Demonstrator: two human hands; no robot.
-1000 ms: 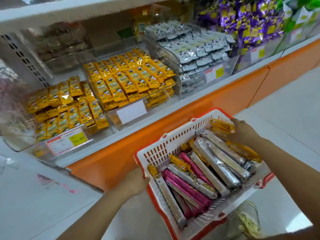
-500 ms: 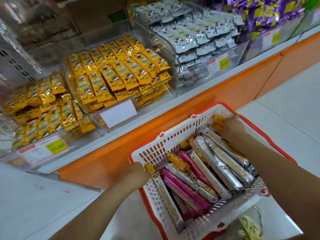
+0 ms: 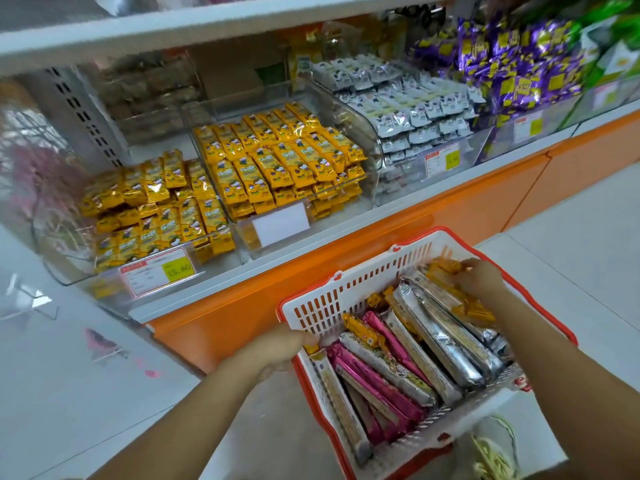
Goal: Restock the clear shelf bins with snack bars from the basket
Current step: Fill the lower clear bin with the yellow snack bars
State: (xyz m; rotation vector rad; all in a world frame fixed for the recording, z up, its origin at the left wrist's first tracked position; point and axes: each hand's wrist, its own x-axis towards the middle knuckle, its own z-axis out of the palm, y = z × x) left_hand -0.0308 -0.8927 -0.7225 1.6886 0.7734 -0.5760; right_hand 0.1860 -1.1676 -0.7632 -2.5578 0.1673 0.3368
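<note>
Right hand (image 3: 482, 279) now clutches yellow bars (image 3: 444, 267); left hand (image 3: 274, 351) grips basket (image 3: 341, 294).

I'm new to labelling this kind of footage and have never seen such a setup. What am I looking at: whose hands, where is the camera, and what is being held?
There is no machine here. A person wears one wide-angle camera on the head, looking forward and down, so you see their own two bare hands. The left hand grips the rim of the basket. The right hand reaches into its far corner and closes on yellow bars. Silver bars and pink bars also lie in the basket. On the shelf stand clear bins holding yellow packets, white packets and, further right, purple packets.
</note>
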